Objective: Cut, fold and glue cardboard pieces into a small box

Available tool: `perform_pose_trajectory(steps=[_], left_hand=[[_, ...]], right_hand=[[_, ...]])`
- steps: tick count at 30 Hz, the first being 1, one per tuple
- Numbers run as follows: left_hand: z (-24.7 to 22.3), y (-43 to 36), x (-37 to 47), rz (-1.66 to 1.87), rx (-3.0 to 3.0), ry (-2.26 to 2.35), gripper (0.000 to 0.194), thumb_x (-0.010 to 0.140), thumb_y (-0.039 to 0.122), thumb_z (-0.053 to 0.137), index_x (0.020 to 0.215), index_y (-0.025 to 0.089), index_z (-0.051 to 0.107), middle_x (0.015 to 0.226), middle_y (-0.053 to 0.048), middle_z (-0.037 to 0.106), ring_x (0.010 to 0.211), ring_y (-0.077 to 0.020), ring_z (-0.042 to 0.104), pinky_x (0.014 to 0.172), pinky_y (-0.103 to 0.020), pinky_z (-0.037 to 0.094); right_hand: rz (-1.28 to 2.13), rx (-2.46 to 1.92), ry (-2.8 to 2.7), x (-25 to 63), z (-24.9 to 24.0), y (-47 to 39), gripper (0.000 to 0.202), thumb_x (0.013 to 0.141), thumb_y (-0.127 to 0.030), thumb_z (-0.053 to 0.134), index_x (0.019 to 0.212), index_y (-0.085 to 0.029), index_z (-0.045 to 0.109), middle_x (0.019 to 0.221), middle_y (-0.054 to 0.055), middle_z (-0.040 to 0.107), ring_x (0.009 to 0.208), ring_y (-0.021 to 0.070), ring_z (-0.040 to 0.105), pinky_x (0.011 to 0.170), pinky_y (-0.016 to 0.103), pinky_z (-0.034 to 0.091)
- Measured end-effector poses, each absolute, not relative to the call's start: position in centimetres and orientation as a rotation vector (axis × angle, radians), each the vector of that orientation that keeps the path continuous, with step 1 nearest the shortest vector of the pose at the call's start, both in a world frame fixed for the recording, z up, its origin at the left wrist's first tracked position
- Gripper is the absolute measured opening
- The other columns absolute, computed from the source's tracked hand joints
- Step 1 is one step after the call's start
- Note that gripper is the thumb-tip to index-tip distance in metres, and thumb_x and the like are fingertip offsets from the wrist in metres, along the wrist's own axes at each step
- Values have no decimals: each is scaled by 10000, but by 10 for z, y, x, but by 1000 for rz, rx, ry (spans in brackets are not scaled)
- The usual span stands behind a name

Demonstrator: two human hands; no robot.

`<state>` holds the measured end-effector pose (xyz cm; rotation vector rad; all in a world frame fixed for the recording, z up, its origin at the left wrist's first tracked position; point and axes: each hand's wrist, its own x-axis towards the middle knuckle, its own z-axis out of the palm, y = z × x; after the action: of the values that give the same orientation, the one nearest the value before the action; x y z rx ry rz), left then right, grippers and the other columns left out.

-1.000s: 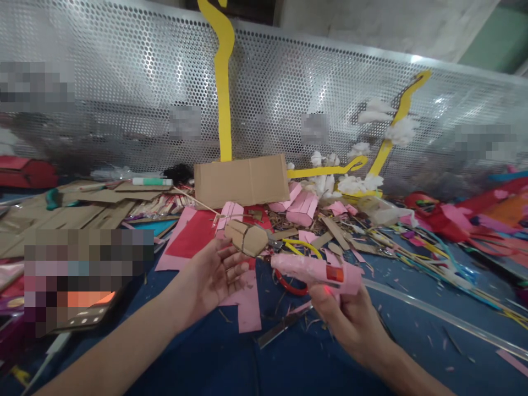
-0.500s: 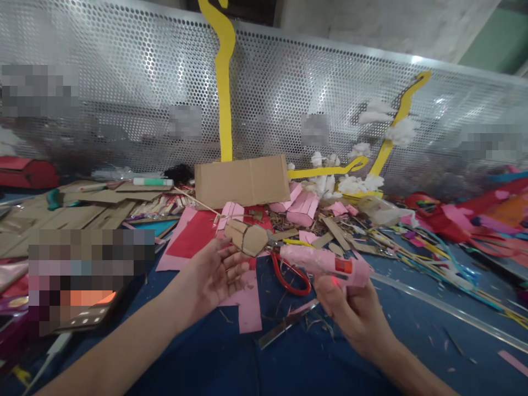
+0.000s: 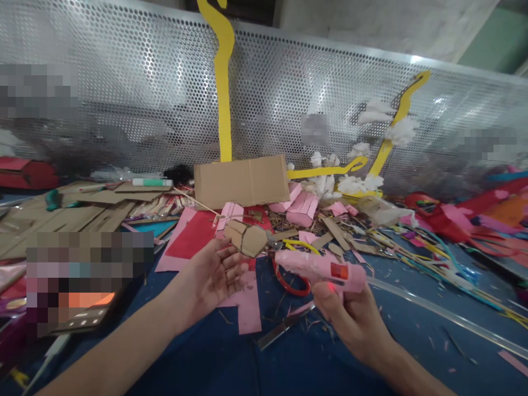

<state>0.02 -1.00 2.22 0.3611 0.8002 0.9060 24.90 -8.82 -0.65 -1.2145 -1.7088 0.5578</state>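
In my left hand, palm turned up and fingers loosely curled, a small folded cardboard piece is held at the fingertips. Its faces have angled edges with dark lines along the joins. My right hand grips a pink hot glue gun, with the thumb near a glowing red light. The gun's metal nozzle points left, close to the right edge of the cardboard piece; whether they touch I cannot tell. Behind the gun, a long clear glue stick stretches off to the right.
Red-handled scissors and a metal blade lie below the gun. Beyond my hands stands a cardboard box with a tall yellow cutout rising behind it. Cardboard strips pile up at left; pink paper lies beneath my left hand.
The glue gun has shifted slightly left, its front end dipping a little lower. My left hand and the cardboard piece have hardly moved.
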Motion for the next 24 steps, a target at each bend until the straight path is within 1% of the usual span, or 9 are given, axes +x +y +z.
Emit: perform_pose_trajectory(steps=[2, 5, 8, 10, 12, 15, 20, 21, 24], left_hand=[[23, -10, 0, 908, 359, 805, 199, 1022, 293, 488, 981, 156, 627, 726, -56, 662, 555, -172, 658, 535, -303, 591], [24, -12, 1, 921, 357, 827, 216, 1036, 303, 477, 983, 155, 625, 740, -52, 665, 568, -169, 666, 539, -300, 593], [27, -14, 1, 926, 359, 860, 270, 1058, 316, 443, 962, 140, 625, 743, -51, 664, 580, -165, 674, 543, -297, 595], [27, -14, 1, 924, 359, 870, 287, 1063, 318, 435, 949, 137, 627, 735, -51, 661, 573, -164, 671, 539, -296, 593], [27, -13, 1, 920, 355, 860, 280, 1058, 322, 447, 955, 140, 632, 731, -51, 660, 570, -167, 669, 544, -301, 592], [26, -13, 0, 921, 357, 857, 271, 1052, 323, 463, 972, 134, 641, 736, -51, 659, 584, -170, 674, 551, -300, 589], [30, -15, 2, 929, 371, 877, 277, 1061, 309, 441, 978, 129, 635, 749, -51, 668, 580, -163, 669, 534, -292, 581], [30, -15, 3, 927, 367, 882, 280, 1064, 306, 432, 973, 132, 632, 738, -48, 665, 571, -161, 665, 528, -290, 580], [30, -15, 4, 919, 367, 904, 275, 1062, 304, 434, 953, 140, 626, 712, -36, 654, 557, -157, 662, 523, -284, 577]], right_hand=[[561, -1240, -1740, 250, -7, -89, 451, 1039, -479, 521, 676, -212, 528, 542, -44, 414, 487, 103, 353, 438, 250, 291], [559, -1262, -1703, 250, -4, -87, 517, 1041, -536, 494, 628, -225, 496, 527, -29, 422, 475, 110, 373, 441, 257, 300], [592, -1231, -1673, 248, 2, -85, 557, 1008, -610, 518, 589, -243, 486, 502, -15, 434, 460, 123, 390, 424, 258, 313], [600, -1221, -1672, 247, 5, -85, 550, 983, -628, 555, 589, -246, 512, 493, -11, 448, 450, 129, 401, 416, 261, 324], [590, -1223, -1665, 246, 4, -85, 528, 973, -620, 579, 609, -239, 544, 504, -8, 472, 453, 131, 418, 415, 261, 339], [600, -1207, -1640, 246, 1, -86, 514, 993, -593, 559, 632, -229, 548, 515, -15, 466, 461, 124, 410, 417, 258, 336], [611, -1200, -1604, 248, 0, -87, 432, 1033, -540, 513, 763, -212, 593, 537, -34, 456, 464, 118, 397, 425, 257, 313], [605, -1195, -1609, 248, 0, -87, 429, 1034, -535, 511, 758, -215, 590, 538, -33, 456, 465, 120, 400, 429, 259, 316], [605, -1187, -1636, 248, 1, -87, 480, 1024, -545, 519, 662, -232, 535, 530, -23, 448, 463, 127, 403, 435, 267, 322]])
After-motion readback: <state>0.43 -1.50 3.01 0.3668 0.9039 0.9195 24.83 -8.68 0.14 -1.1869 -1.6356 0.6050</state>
